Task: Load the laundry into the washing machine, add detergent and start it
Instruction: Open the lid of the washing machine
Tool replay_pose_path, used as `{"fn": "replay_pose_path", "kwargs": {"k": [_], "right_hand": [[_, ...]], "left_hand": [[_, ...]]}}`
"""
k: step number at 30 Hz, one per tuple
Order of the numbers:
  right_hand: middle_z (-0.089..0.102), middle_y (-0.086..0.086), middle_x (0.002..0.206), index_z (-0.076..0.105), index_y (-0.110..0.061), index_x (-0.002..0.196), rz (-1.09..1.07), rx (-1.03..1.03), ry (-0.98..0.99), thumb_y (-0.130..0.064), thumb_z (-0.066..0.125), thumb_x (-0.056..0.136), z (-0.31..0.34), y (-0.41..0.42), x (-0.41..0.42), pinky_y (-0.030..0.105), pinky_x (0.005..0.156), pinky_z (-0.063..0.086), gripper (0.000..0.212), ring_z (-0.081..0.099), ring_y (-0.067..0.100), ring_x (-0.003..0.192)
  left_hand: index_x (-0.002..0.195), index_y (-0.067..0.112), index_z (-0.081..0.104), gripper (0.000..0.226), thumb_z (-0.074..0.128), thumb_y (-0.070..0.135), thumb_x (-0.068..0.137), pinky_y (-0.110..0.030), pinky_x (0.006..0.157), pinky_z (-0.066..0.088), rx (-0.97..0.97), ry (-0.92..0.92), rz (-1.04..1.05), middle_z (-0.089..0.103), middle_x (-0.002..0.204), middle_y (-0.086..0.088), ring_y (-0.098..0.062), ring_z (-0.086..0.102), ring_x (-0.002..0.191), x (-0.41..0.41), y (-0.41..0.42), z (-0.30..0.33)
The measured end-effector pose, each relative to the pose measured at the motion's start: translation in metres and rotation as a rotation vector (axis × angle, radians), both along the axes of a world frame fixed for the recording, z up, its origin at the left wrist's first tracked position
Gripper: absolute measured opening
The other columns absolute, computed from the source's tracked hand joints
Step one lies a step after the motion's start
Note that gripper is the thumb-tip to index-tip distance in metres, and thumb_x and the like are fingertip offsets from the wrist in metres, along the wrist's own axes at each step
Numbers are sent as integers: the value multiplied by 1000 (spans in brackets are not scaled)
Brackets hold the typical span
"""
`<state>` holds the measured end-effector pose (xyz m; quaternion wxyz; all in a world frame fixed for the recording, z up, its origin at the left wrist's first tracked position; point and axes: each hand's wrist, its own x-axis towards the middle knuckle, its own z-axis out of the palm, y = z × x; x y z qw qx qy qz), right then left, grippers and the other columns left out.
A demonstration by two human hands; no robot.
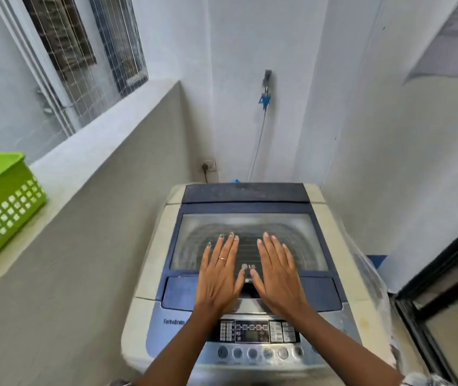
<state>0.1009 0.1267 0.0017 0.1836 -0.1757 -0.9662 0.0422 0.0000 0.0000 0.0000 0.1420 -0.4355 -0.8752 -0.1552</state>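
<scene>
A top-loading washing machine (pixel 155 246) stands in the corner, its glass lid (pixel 247 224) down. The drum shows dimly through the glass. My left hand (pixel 218 277) and my right hand (pixel 276 274) lie flat side by side over the front of the lid, fingers straight and spread, holding nothing. Below my wrists is the control panel (pixel 258 331) with a display and a row of round buttons (pixel 252 352). A green plastic laundry basket (pixel 2 207) sits on the ledge at the left; its contents are hidden. No detergent is in view.
A grey concrete ledge (pixel 105 151) runs along the left under a meshed window. On the back wall are a tap with a hose (pixel 265 90) and a socket with a plug (pixel 208 166). A dark-framed door (pixel 445 302) is at the right.
</scene>
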Motion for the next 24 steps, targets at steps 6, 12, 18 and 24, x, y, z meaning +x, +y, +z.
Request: {"fn": "replay_pose_path", "kwargs": {"k": [6, 12, 18, 24], "right_hand": [[32, 13, 152, 37, -6, 142, -4, -40, -48, -41, 38, 90, -14, -10, 15, 39, 114, 10, 63, 18, 23, 142], [65, -1, 105, 63, -20, 104, 72, -39, 67, -30, 39, 88, -15, -11, 28, 32, 86, 33, 30, 57, 20, 101], [63, -10, 81, 65, -24, 93, 59, -139, -53, -31, 36, 88, -26, -22, 47, 32, 72, 46, 30, 59, 12, 74], [61, -5, 98, 61, -22, 102, 46, -200, -232, -46, 17, 85, -11, -25, 45, 35, 87, 35, 53, 55, 16, 92]], "left_hand": [[145, 14, 36, 65, 41, 40, 86, -35, 115, 8, -36, -89, -11, 40, 150, -2, -20, 36, 138, 13, -7, -4], [108, 23, 65, 29, 46, 31, 88, -33, 94, 41, 78, -155, -148, 64, 111, 7, -13, 57, 103, 26, -17, -11], [111, 21, 65, 43, 31, 38, 89, -32, 76, 48, -41, -278, -146, 69, 99, 3, -18, 61, 87, 46, -31, -15], [118, 19, 58, 42, 35, 45, 93, -32, 86, 39, -205, -340, -70, 62, 111, 0, -20, 54, 101, 47, -21, -5]]}}
